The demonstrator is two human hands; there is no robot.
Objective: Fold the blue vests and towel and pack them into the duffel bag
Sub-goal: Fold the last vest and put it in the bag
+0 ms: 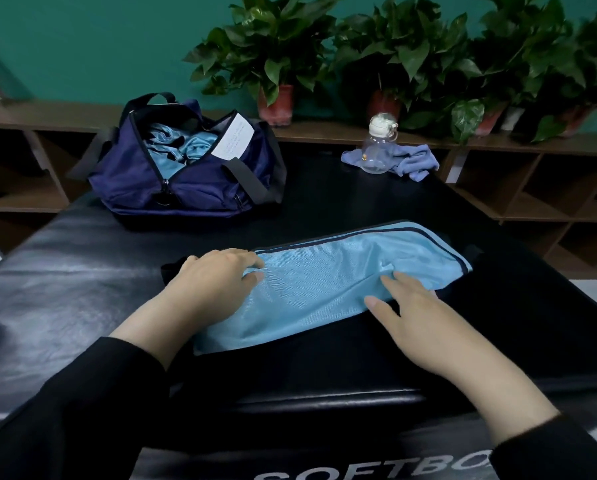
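Vest point(328, 289) folded to long strip, centre of black pad point(82, 271). Left hand point(214, 275) and right hand point(414, 310) flat on it, fingers straight, gripping nothing. Bag point(186, 174) unzipped at 11 o'clock, blue cloth inside. Towel point(411, 161) at 1 o'clock, behind bottle point(376, 147).

Risks: slick mesh likely springs open once palms lift; towel pull could tip bottle.

Unclear: count of vests in bag; strip's underlayers hidden.
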